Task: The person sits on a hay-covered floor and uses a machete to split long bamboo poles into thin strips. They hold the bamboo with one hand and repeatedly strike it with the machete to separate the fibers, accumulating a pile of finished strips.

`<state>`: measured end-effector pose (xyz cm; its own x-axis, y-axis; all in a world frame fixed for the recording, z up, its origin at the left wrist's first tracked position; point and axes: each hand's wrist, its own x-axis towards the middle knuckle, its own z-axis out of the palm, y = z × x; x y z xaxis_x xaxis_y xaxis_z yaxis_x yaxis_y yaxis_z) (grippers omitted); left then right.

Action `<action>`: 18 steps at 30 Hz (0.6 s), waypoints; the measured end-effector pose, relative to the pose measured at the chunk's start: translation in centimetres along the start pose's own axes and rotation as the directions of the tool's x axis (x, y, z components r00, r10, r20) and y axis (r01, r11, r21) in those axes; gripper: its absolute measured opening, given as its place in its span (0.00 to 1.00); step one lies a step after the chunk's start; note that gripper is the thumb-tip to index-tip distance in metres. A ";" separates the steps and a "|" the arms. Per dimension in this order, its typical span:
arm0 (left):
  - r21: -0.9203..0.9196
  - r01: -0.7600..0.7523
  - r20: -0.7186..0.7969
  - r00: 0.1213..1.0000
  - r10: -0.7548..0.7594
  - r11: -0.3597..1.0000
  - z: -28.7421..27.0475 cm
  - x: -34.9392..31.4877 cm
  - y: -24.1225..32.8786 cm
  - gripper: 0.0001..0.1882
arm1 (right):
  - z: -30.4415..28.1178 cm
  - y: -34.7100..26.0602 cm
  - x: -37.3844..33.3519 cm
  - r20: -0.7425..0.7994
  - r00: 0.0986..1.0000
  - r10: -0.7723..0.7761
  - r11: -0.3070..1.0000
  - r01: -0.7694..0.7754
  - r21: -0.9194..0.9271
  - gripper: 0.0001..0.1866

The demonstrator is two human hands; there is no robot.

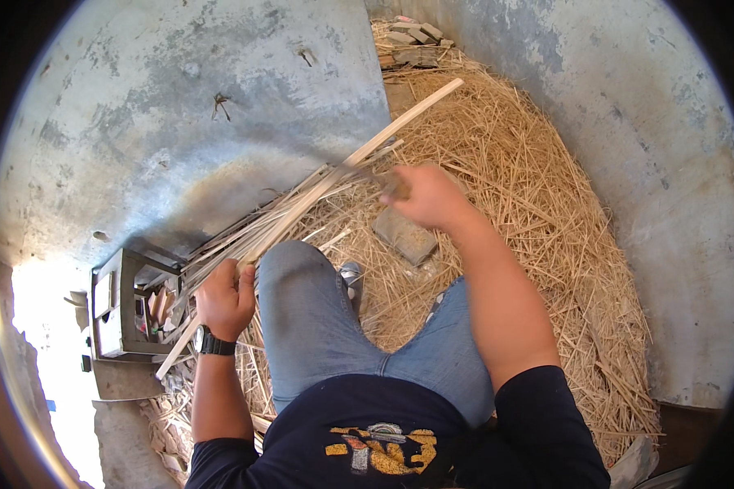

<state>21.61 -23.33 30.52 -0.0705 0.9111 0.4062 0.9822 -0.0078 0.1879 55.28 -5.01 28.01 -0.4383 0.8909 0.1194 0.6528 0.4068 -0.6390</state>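
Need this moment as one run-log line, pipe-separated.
left hand: holds wooden strip | right hand: grips tool, motion-blurred, contact with strip unclear | grey block: amid shavings

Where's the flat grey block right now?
In the head view, the flat grey block lies on the straw, slightly right of centre, just below the right hand in the picture.

Strip [406, 121] above shavings [538, 220]; frame [117, 314] left

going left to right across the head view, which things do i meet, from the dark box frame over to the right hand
Dark box frame → left hand → left knee → left shoe → right hand. Left out: the long wooden strip, which runs across several of these.
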 end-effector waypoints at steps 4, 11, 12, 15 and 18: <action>0.006 -0.031 -0.035 0.999 0.031 1.000 -0.1 0.2 0.3 0.15 | -2.1 -1.9 -1.8 0.063 0.988 -0.140 0.952 0.152 -0.267 0.20; -0.009 -0.025 -0.047 0.999 0.024 1.000 -0.9 0.1 -0.1 0.14 | -4.9 4.9 -0.8 -0.285 0.918 0.277 0.953 -0.225 0.202 0.16; -0.017 -0.024 -0.057 0.998 0.023 1.000 -0.8 0.1 0.0 0.14 | -3.8 3.8 -0.8 -0.256 0.944 0.207 0.969 -0.161 0.190 0.16; -0.058 -0.036 -0.063 0.997 0.032 0.998 -0.3 1.0 1.1 0.14 | -2.1 0.4 -1.4 -0.135 0.989 -0.059 0.993 0.044 -0.109 0.16; -0.061 -0.037 -0.056 0.998 0.034 0.997 -0.7 1.2 1.3 0.14 | -2.2 -0.5 -1.5 -0.021 0.991 -0.133 0.969 0.126 -0.211 0.16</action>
<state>22.69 -22.53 31.87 -0.0466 0.8859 0.4615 0.9717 -0.0670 0.2267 56.98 -6.07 29.86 -0.5083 0.8328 0.2192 0.7078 0.5491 -0.4445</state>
